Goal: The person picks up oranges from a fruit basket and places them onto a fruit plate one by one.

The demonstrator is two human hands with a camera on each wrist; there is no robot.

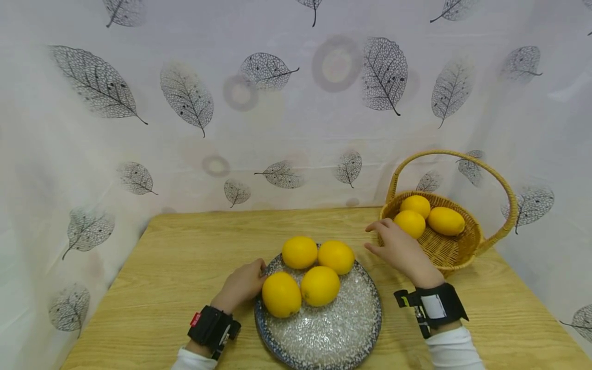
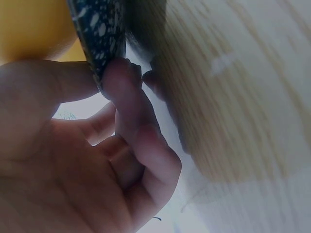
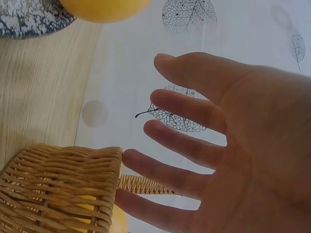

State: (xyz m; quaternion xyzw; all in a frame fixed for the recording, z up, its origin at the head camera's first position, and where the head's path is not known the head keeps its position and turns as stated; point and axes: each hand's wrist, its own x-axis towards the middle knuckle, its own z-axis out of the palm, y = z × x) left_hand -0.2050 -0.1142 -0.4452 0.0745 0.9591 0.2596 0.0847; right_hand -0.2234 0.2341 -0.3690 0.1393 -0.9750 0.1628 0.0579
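Head view: left hand (image 1: 242,285) at left edge of speckled plate (image 1: 342,324); four lemons (image 1: 320,286) bunched toward plate's far left side. Right hand (image 1: 402,249) at near side of wicker basket (image 1: 441,252), three more lemons (image 1: 445,221) inside.

Left wrist view: thumb and curled finger pinch plate rim; level, snug pinch should keep fruit from rolling.

Right wrist view: fingers (image 3: 170,174) spread wide, holding nothing; contact with basket rim, can't tell. Lemons probably best cupped singly, knuckles clear of wicker.
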